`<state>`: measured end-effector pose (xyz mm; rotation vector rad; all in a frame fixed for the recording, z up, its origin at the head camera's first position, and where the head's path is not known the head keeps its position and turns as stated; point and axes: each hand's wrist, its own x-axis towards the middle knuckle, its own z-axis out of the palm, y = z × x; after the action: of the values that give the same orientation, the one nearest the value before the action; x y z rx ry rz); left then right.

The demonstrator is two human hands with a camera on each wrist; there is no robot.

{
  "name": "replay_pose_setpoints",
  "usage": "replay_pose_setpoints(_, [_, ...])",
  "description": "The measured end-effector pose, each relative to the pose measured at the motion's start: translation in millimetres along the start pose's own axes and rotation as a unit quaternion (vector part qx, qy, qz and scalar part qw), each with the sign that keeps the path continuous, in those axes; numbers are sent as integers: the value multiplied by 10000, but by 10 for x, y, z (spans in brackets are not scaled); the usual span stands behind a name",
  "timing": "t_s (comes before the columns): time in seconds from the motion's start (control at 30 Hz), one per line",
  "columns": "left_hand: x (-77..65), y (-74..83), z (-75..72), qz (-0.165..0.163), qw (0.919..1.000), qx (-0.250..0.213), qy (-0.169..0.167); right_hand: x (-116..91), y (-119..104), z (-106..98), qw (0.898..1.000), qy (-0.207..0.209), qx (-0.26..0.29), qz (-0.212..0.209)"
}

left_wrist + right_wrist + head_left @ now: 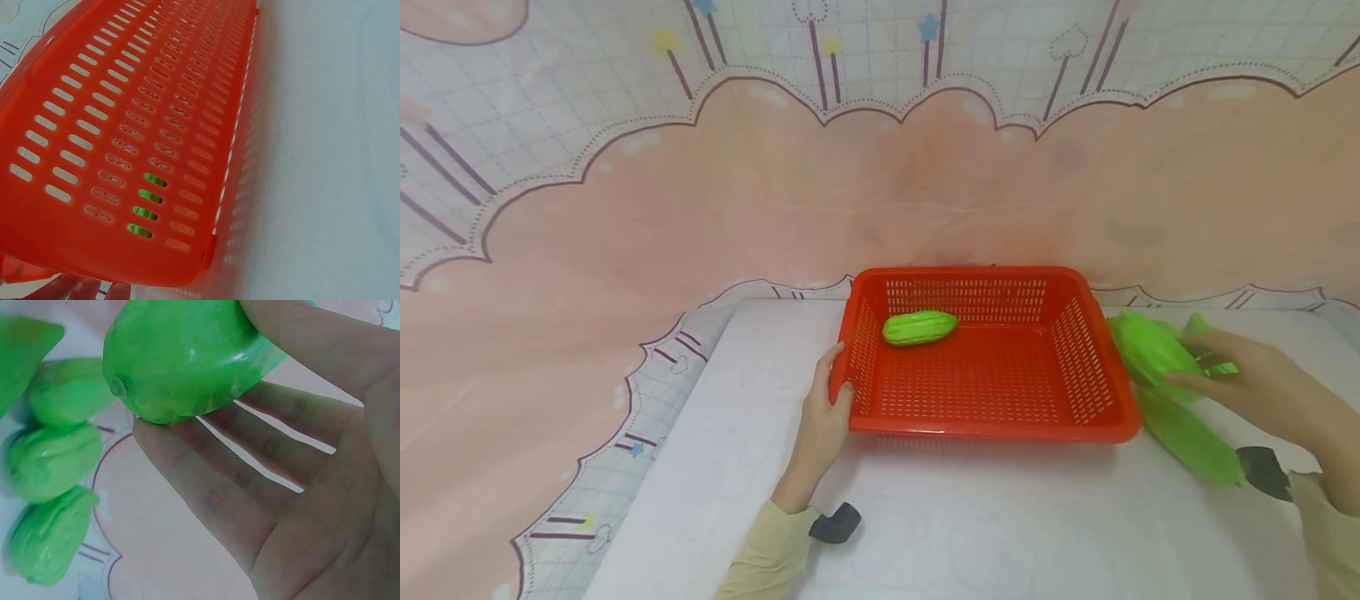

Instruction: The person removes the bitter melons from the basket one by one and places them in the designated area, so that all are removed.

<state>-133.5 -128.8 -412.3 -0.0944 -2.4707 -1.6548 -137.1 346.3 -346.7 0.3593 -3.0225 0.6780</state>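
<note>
A red perforated plastic basket (992,429) stands on the table, its left rim gripped by my left hand (820,429). Inside, toward the back left, lies one ridged green gourd (919,327). Just outside the basket's right wall, my right hand (1251,379) holds another green gourd (1152,348) between thumb and fingers. The right wrist view shows the rounded stem end of this held gourd (181,369) pointing away from the palm. In the left wrist view only the left fingertips show, beneath the basket's outer wall (125,262).
More green gourds lie right of the basket, one a long gourd (1195,442) near its front right corner. Several sit in a row in the right wrist view, including a small gourd (56,462). White cloth (970,517) covers the table; a patterned curtain (820,200) hangs behind.
</note>
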Motion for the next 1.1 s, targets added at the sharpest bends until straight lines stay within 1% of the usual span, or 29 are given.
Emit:
replay_pose_setpoints(0.13, [-1, 4, 9, 17, 10000, 17, -13, -60, 107, 14, 9998, -5, 34, 185])
replay_pose_setpoints(0.27, [-4, 4, 9, 16, 10000, 22, -12, -109, 209, 16, 9991, -134, -11, 406])
replay_pose_setpoints(0.43, [-6, -6, 5, 37, 10000, 42, 7, -168, 310, 20, 9992, -108, -60, 389])
replay_pose_setpoints(0.63, [-12, -10, 5, 29, 10000, 62, 20, -228, 437, 36, 9983, -247, -230, 478])
replay_pose_setpoints(0.73, [-14, -11, 7, 19, 10000, 53, 24, -259, 502, 58, 9983, -202, -289, 471])
replay_pose_setpoints(1.1, [0, -16, 15, -10, 10000, -20, 6, -358, 672, 129, 9959, -334, -480, 692])
